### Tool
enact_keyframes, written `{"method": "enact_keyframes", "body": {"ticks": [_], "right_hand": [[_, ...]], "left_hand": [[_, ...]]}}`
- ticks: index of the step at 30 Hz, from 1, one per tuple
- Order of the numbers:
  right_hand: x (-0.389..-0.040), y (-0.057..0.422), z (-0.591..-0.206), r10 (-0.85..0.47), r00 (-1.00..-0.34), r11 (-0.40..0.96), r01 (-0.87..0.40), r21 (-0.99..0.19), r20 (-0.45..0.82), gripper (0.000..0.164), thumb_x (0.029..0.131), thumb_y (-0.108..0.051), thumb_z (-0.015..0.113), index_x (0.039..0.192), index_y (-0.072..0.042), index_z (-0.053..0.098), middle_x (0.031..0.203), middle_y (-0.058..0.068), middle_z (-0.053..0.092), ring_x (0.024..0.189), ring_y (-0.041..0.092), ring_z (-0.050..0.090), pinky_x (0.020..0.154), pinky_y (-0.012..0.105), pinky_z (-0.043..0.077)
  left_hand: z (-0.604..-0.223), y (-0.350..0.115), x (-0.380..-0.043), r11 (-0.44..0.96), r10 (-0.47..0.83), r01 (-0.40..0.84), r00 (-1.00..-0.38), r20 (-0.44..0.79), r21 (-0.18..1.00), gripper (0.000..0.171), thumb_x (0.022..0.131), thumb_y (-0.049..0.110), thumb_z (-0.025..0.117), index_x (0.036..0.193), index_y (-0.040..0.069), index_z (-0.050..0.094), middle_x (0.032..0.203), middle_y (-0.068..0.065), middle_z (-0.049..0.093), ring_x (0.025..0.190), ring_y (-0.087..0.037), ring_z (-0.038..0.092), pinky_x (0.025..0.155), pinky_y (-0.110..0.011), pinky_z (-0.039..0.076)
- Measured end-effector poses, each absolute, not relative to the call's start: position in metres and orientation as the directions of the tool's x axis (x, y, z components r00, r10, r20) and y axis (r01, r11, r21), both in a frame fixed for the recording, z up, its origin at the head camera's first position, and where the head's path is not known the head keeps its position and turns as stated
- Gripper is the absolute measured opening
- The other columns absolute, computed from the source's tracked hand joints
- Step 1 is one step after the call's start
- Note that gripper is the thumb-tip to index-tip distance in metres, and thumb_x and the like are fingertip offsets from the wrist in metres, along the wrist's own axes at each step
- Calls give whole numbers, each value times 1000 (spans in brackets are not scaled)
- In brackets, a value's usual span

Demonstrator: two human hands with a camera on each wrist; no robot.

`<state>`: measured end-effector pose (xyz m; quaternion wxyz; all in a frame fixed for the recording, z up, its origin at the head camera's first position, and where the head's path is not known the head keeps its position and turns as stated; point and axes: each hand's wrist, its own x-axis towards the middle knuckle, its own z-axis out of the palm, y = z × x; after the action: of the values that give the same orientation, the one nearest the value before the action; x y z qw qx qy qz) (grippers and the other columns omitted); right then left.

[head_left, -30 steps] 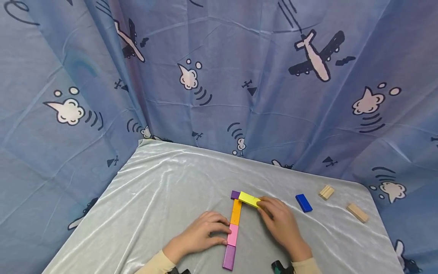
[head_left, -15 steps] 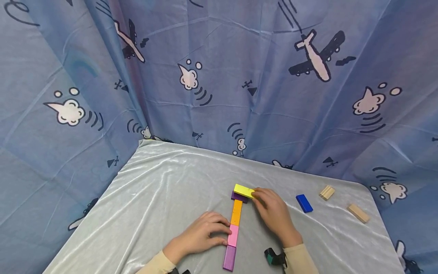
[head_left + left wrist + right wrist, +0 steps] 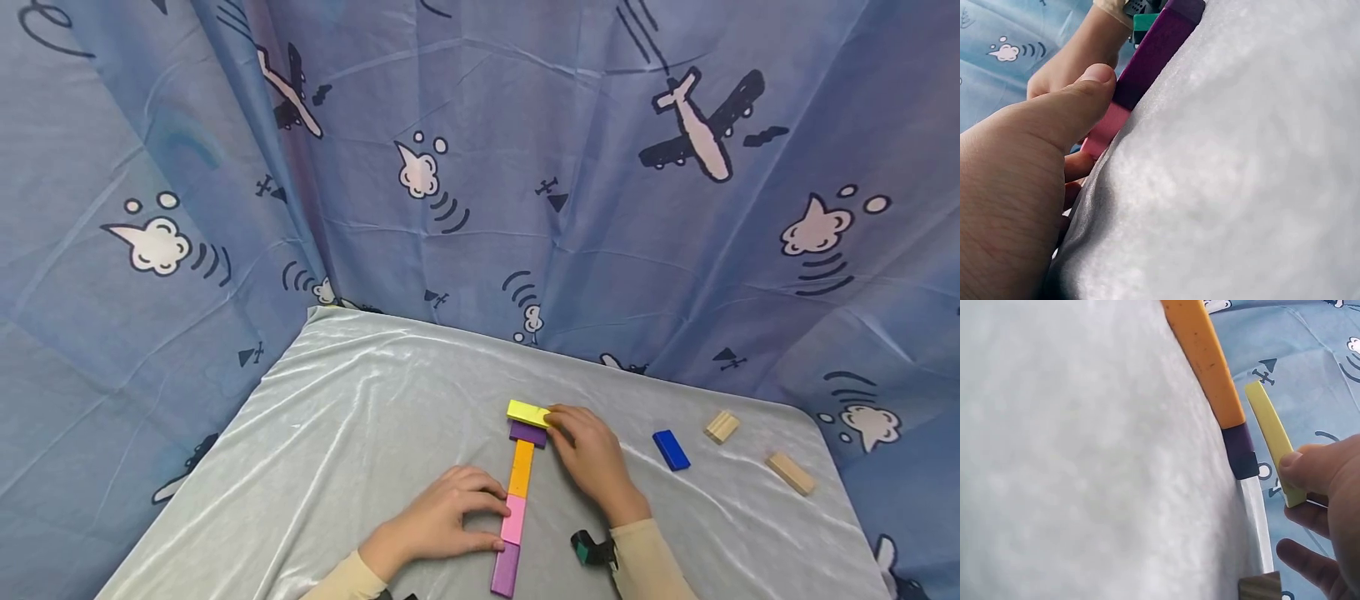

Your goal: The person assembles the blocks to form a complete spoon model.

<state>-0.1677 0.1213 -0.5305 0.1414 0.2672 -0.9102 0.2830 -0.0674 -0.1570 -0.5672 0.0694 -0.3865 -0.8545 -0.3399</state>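
My right hand [image 3: 592,458] pinches a yellow block [image 3: 527,412] by its right end. In the right wrist view this block [image 3: 1269,425] is raised off the cloth, thumb on its near side. It is just beyond a dark purple block [image 3: 528,433] that lies crosswise at the far end of a row. Toward me the row continues with an orange block [image 3: 521,468], a pink block [image 3: 513,518] and a lighter purple block [image 3: 505,571]. My left hand [image 3: 446,517] touches the row's left side, fingertips at the pink block and thumb near the pink-purple joint.
A blue block [image 3: 671,450] lies right of my right hand. Farther right are a grooved wooden piece [image 3: 722,427] and a plain wooden block [image 3: 791,473]. A pale cloth [image 3: 390,400] covers the table, and a blue airplane-print curtain [image 3: 480,167] hangs behind it.
My right hand has carried the yellow block left and away from me, from beside the dark purple block to just beyond it. My left thumb has slid slightly toward me.
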Motion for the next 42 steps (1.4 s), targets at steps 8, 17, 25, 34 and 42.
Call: {"method": "enact_keyframes", "body": {"ticks": [8,17,25,34,42], "right_hand": [[-171,120,-535,-389,-826,705,-552,-445,408,22,97,-8,84,119,-8,81,129,9,76,122,31,70,106,54,56],[-174,120,-542,-374,-844,707,-527,-470,384,22,97,-8,84,118,-7,81,128,9,77,122,32,71,105,56,56],[-175,120,-542,-365,-876,717,-480,-505,313,23,100,-10,81,123,-8,80,131,8,76,126,31,69,109,56,54],[-176,121,-543,-371,-889,716,-458,-527,268,24,101,-8,79,125,-7,79,134,9,75,128,33,68,110,56,53],[-177,120,-544,-379,-891,719,-453,-527,248,25,101,-3,77,126,-7,79,135,10,74,128,34,68,110,57,53]], "left_hand": [[-566,-157,-68,475,617,705,-693,372,526,37,94,50,86,123,28,80,131,12,70,129,-7,58,113,-34,46],[-565,-156,-67,471,614,718,-684,394,512,37,93,50,86,121,28,81,129,12,71,128,-7,58,113,-34,46],[-569,-155,-68,473,613,724,-679,403,502,37,93,52,86,121,29,80,130,13,70,128,-7,58,113,-34,46],[-565,-157,-68,480,614,686,-708,349,547,38,93,51,87,123,28,81,131,14,70,130,-6,57,114,-33,45],[-567,-156,-68,479,607,696,-703,370,535,38,93,52,86,122,29,80,130,14,70,129,-6,58,114,-33,45]]}}
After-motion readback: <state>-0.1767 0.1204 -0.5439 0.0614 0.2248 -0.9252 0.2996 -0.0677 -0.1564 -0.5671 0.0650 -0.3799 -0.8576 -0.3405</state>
